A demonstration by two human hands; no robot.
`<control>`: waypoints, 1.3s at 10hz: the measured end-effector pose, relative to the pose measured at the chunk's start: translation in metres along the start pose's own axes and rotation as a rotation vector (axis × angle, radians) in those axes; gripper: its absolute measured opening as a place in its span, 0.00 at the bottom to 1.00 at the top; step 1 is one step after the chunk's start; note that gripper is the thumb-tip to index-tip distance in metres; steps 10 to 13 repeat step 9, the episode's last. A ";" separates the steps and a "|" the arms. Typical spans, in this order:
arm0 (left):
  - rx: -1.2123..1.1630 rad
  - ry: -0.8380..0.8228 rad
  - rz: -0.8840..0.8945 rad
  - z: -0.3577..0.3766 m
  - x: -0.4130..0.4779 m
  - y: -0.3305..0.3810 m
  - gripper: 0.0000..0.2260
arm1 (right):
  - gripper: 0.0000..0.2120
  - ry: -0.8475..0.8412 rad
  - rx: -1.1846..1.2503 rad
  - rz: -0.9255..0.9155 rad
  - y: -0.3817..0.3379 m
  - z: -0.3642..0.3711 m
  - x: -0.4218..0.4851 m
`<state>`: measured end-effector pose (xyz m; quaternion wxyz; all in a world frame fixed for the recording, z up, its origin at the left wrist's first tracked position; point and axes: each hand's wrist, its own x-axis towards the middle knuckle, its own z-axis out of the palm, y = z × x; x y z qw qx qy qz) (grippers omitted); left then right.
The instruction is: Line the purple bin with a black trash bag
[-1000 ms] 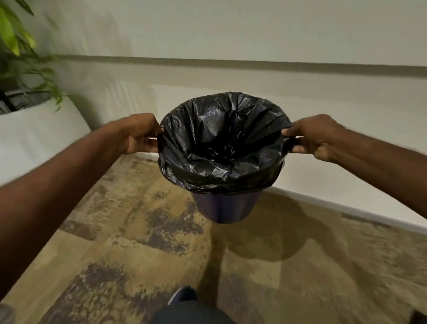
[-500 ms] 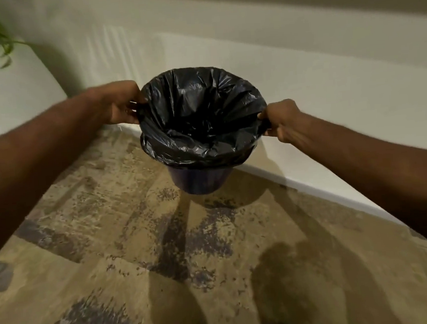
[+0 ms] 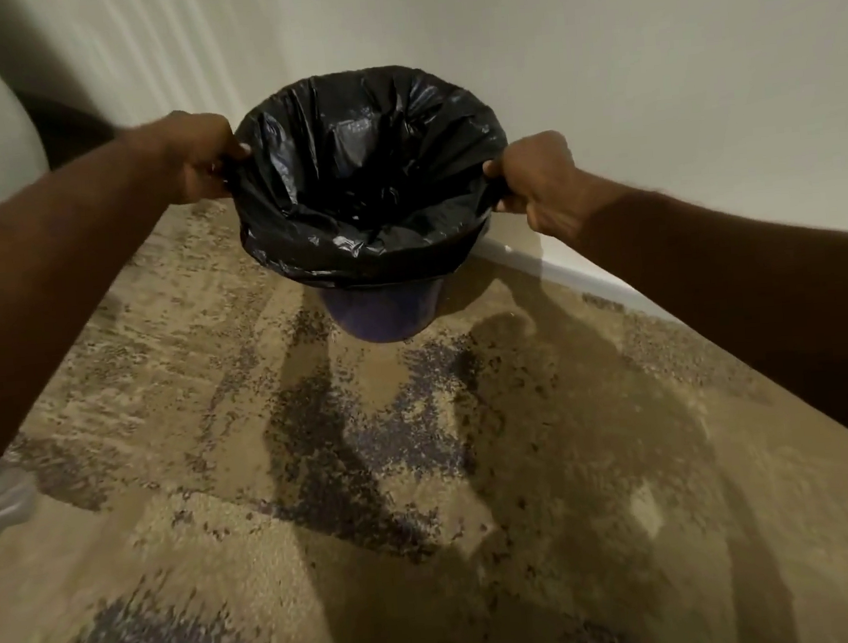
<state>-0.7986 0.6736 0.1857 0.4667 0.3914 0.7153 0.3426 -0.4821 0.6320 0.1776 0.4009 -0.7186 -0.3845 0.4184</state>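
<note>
Already the black trash bag [image 3: 369, 173] is pinched at the purple bin [image 3: 383, 314] rim by closed fingers [image 3: 231, 151] of the left hand [image 3: 195, 154] and right hand [image 3: 535, 180]; a hard tug could tear the film.

black trash bag [image 3: 369, 173] covering most of the purple bin [image 3: 381, 317], leaving only its base showing. fingertips of left hand [image 3: 201, 156] and right hand [image 3: 537, 180] tucking out of sight behind the bag's folded edge. grey shape [image 3: 0, 502] getting cut off at left edge, too blurred to identify.
</note>
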 end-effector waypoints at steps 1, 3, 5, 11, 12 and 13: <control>-0.010 0.018 0.012 -0.003 0.003 -0.004 0.04 | 0.06 -0.021 0.033 -0.016 0.003 -0.001 -0.001; 0.225 0.057 0.138 0.007 -0.025 -0.013 0.34 | 0.27 -0.064 -0.110 -0.125 0.010 -0.008 -0.020; 0.940 0.117 0.928 0.031 -0.106 -0.089 0.34 | 0.40 -0.161 -0.809 -0.815 0.060 -0.008 -0.085; 1.142 0.132 1.005 0.032 -0.119 -0.114 0.35 | 0.37 -0.210 -1.027 -0.831 0.060 -0.012 -0.107; 1.142 0.132 1.005 0.032 -0.119 -0.114 0.35 | 0.37 -0.210 -1.027 -0.831 0.060 -0.012 -0.107; 1.142 0.132 1.005 0.032 -0.119 -0.114 0.35 | 0.37 -0.210 -1.027 -0.831 0.060 -0.012 -0.107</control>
